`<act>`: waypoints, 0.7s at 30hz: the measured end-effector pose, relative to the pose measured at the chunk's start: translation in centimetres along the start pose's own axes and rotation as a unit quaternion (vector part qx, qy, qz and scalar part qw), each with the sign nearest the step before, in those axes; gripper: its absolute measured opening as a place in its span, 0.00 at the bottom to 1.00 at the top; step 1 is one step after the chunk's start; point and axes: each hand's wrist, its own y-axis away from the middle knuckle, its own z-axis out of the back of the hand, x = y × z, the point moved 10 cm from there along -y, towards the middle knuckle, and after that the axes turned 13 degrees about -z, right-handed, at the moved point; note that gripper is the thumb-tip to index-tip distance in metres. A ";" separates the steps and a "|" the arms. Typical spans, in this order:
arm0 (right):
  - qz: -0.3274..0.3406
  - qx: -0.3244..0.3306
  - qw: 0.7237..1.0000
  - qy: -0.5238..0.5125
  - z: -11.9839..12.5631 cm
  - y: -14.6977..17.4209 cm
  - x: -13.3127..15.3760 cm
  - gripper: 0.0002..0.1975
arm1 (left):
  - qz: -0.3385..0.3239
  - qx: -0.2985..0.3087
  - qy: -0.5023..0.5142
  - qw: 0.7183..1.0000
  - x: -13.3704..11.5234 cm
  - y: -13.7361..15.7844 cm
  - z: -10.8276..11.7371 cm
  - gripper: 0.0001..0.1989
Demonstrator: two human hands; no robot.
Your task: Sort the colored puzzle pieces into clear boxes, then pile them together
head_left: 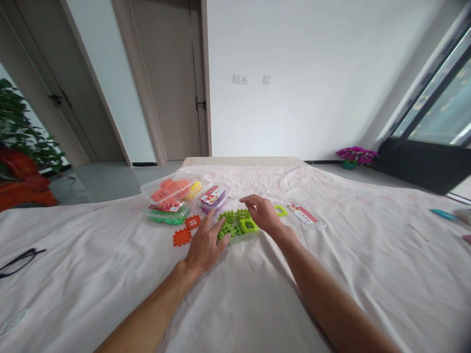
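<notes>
In front of me stands a clear plastic box (245, 239) holding several lime-green interlocking building pieces (248, 225). My left hand (206, 243) rests at the box's left side, fingers apart, its thumb near the green pieces. Over the right part of the box hovers my right hand (263, 214), its fingers stretched to the left with nothing visible in them. Two orange interlocking pieces (182, 237) lie on the cloth left of my left hand. Beyond my right hand is a loose lime-green piece (280, 211), beside a clear lid with a red and white label (302, 213).
Behind the left hand are stacked clear boxes of orange pieces (171, 191) and green pieces (167, 218), plus a box of purple pieces (213, 197). Glasses (22, 262) lie far left on the pale cloth (235, 304). A blue item (443, 214) lies far right.
</notes>
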 end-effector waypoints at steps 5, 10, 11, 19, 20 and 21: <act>-0.206 -0.026 0.968 0.142 4.2 -0.5 -9.7 0.21 | 0.001 0.012 -0.012 1.000 0.1 0.0 -0.2 0.25; -0.296 0.050 0.915 0.269 4.4 1.5 -15.4 0.23 | 0.002 0.000 -0.008 1.000 0.0 0.0 -0.1 0.25; -0.303 0.064 0.908 0.282 4.0 1.8 -15.8 0.24 | 0.003 -0.002 -0.007 1.000 0.0 0.0 -0.1 0.25; -0.298 0.067 0.899 0.314 2.9 2.0 -15.7 0.18 | 0.018 -0.004 0.007 1.000 0.5 0.2 -0.3 0.27; -0.298 0.063 0.900 0.312 3.0 2.0 -15.5 0.17 | 0.018 -0.006 0.009 1.000 0.6 0.3 -0.3 0.27; -0.298 0.058 0.900 0.312 3.2 2.0 -15.4 0.17 | 0.019 -0.009 0.011 1.000 0.6 0.3 -0.3 0.27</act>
